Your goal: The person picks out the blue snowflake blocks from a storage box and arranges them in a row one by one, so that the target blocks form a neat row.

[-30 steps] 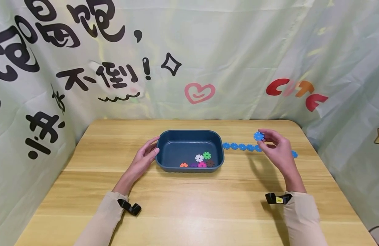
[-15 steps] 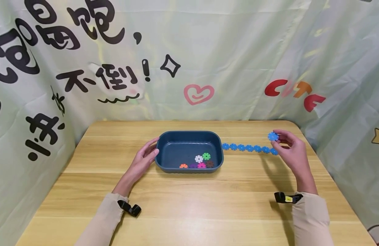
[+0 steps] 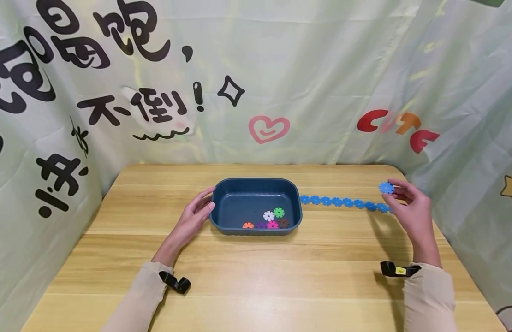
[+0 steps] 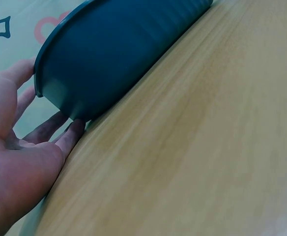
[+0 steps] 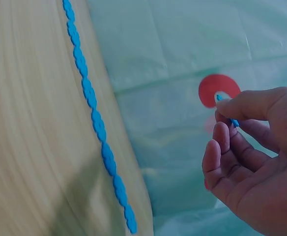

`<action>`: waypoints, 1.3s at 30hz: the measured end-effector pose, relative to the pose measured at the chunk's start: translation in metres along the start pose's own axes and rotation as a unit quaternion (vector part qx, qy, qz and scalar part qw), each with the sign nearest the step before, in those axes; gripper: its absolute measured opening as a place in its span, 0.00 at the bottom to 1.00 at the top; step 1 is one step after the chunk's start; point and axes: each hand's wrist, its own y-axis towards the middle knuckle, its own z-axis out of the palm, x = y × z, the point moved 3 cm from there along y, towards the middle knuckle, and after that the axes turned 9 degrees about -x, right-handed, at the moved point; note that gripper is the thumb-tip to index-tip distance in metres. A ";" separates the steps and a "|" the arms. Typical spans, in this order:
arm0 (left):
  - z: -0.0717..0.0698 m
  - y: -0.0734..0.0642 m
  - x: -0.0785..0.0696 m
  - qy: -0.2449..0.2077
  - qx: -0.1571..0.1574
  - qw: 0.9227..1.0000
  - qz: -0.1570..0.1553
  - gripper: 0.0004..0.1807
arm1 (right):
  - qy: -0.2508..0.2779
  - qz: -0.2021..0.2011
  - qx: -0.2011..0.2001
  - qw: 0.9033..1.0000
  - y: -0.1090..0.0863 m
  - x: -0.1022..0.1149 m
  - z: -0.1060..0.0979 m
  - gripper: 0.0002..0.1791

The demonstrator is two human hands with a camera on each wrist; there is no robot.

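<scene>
In the head view, my right hand point(image 3: 413, 210) pinches a blue notched plastic disc point(image 3: 386, 187) between thumb and fingertips, raised above the table. Seen edge-on in the right wrist view, this same snowflake disc point(image 5: 235, 122) shows only partly past the thumb. Beneath lies a row of blue snowflake discs point(image 3: 336, 201), its right end hidden by the hand. My left hand point(image 3: 193, 214) rests its fingers and thumb against the left end of a dark blue tray point(image 3: 256, 231); the left wrist view has them touching the tray's outer wall point(image 4: 109, 59).
Loose snowflake discs lie inside the tray: white point(image 3: 269, 216), green point(image 3: 278, 212), pink point(image 3: 272, 224), brown point(image 3: 283, 223), purple and orange point(image 3: 248, 225). A printed curtain point(image 3: 314, 83) hangs behind the wooden table point(image 3: 256, 276).
My right hand has moved right along the blue row with the disc, uncovering more of the row to its left. The left hand and tray stay in place.
</scene>
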 end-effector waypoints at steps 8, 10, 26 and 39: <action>-0.002 -0.001 0.002 0.000 0.000 1.000 0.002 0.30 | -0.013 0.041 -0.029 0.999 0.007 -0.019 -0.017 0.22; -0.005 -0.003 0.003 0.010 -0.009 1.000 -0.001 0.30 | -0.023 0.046 -0.033 0.998 0.008 -0.024 -0.018 0.22; -0.002 0.005 0.002 0.009 0.008 1.000 0.009 0.30 | -0.005 0.146 -0.057 0.988 0.005 -0.065 -0.044 0.19; -0.002 0.001 0.002 0.024 0.002 1.000 0.006 0.30 | -0.124 0.134 0.008 0.983 0.008 -0.088 -0.044 0.23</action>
